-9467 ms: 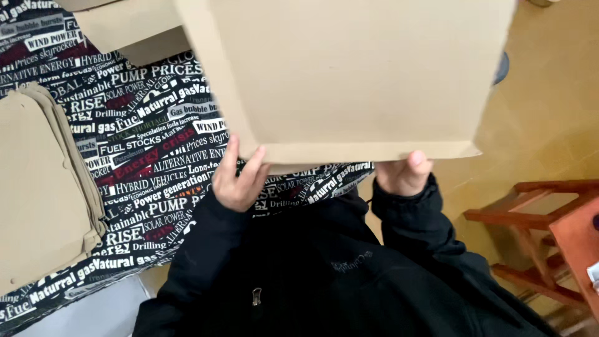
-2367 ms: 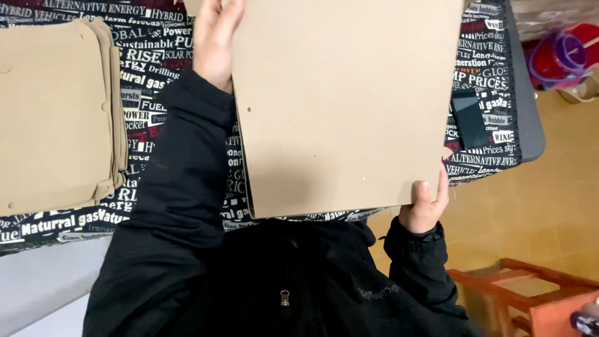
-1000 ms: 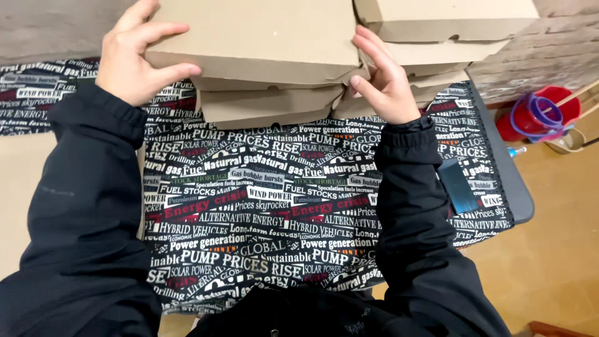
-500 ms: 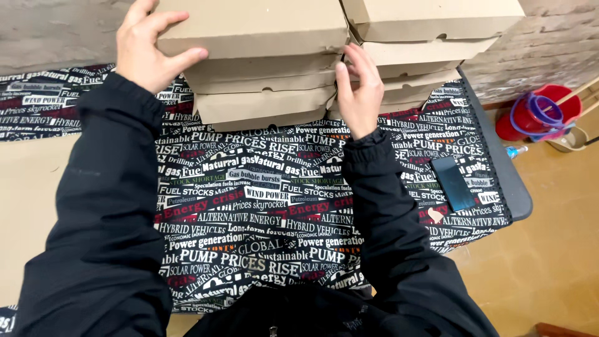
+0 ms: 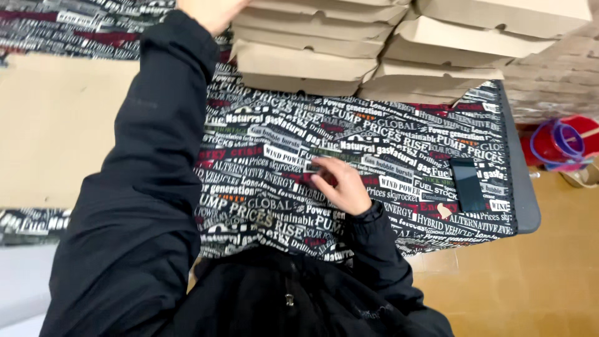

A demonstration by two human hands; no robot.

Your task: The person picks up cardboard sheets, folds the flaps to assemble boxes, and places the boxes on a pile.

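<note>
The fingers of the left hand [image 5: 209,11] are cut off by the top edge, so their grip cannot be told; contact is made with the near left corner of the stack of folded cardboard boxes [image 5: 309,47]. The right hand [image 5: 340,185] is laid flat, loosely spread and empty, on the printed tablecloth [image 5: 387,134]. The stack lies well ahead of it, long axis across the table, the left hand being nearer.

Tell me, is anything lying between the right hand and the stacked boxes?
Nothing visible does. The right hand rests on the printed cloth, and only bare cloth lies between it and the boxes. The phone sits off to the side.
</note>
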